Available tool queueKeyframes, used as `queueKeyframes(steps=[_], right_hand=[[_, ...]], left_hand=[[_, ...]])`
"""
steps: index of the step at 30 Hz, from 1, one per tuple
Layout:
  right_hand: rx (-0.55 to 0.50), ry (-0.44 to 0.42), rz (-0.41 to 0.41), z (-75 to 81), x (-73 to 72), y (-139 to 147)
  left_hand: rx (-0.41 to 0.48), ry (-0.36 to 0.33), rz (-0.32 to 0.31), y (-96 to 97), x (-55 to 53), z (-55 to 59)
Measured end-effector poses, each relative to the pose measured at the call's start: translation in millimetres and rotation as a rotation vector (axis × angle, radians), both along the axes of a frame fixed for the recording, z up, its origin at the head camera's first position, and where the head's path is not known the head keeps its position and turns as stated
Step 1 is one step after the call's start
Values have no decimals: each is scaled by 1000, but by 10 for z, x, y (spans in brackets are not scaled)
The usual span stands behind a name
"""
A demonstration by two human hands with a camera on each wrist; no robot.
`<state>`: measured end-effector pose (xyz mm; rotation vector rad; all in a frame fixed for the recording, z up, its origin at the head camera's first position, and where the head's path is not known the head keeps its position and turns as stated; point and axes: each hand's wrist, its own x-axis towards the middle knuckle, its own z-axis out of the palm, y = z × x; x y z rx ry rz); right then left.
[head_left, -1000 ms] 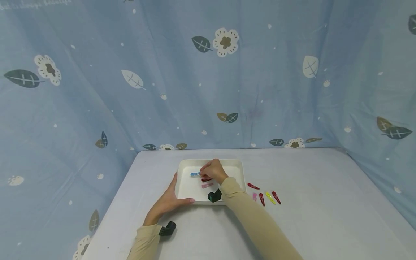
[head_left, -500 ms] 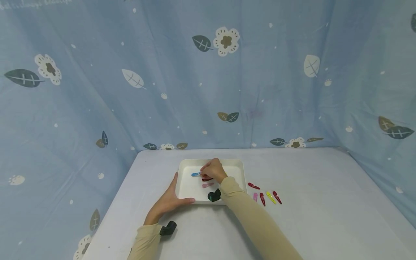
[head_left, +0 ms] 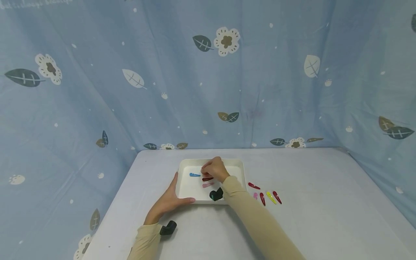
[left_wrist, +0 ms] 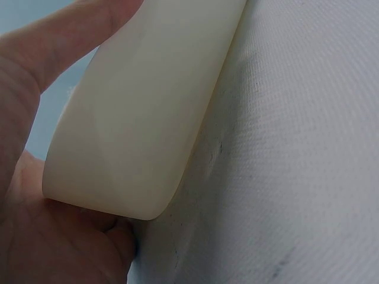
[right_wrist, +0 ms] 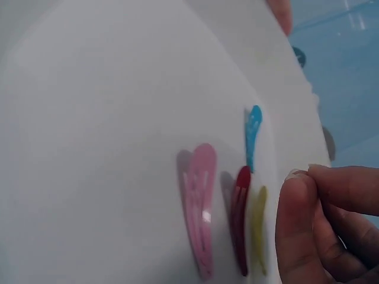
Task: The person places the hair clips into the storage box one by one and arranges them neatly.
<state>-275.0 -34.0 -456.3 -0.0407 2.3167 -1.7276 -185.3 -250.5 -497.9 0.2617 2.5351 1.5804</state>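
- From the head view, I see a person's left hand [head_left: 169, 199] spread round the near left corner of the white tray [head_left: 208, 203], thumb along the front and straight fingers up the side. The right hand [head_left: 215, 170] is inside the tray, its fingers bent in just beside the blue clip [head_left: 195, 175]. The dark red clip [head_left: 207, 179] and the pink clip [head_left: 208, 185] lie nearer the person. On the table [head_left: 308, 224], to the tray's right, are five more clips [head_left: 262, 199]: three red, one pink, one yellow. My worry is the right sleeve [head_left: 260, 220]: a low sweep of that arm could scatter those loose ones, or catch the tray's rim.
- From the left wrist, the thumb and palm meet the tray's outer wall at the corner, not clamped round it. A light touch like that might let the tray slide on the cloth if the other hand bumped it; pressing too hard on the rim could tip it.
- From the right wrist, thumb and forefinger tips come together, with nothing I can see between them. The yellow clip [right_wrist: 260, 231] lies closely alongside the dark red one, the blue one's narrow end close by. With such tight spacing, a careless knuckle could knock them askew.
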Motion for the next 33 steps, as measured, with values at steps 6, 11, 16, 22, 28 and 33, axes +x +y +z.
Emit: queueKeyframes(steps=[6, 11, 16, 22, 28, 33], right_hand=[[-44, 5, 5, 151, 1, 151], [-80, 4, 7, 278, 7, 331], [-85, 14, 1, 371, 50, 554], [-103, 54, 22, 471, 178, 862], [-38, 85, -13, 518, 260, 1143], [30, 130, -33, 527, 335, 1368]], left_hand=[[-4, -5, 6, -4, -13, -14], [10, 6, -10, -4, -14, -9], [1, 13, -6, 7, -13, -8], [-6, 25, -8, 10, -11, -13], [8, 28, -20, 7, -10, -11], [4, 20, -12, 14, -10, -7]])
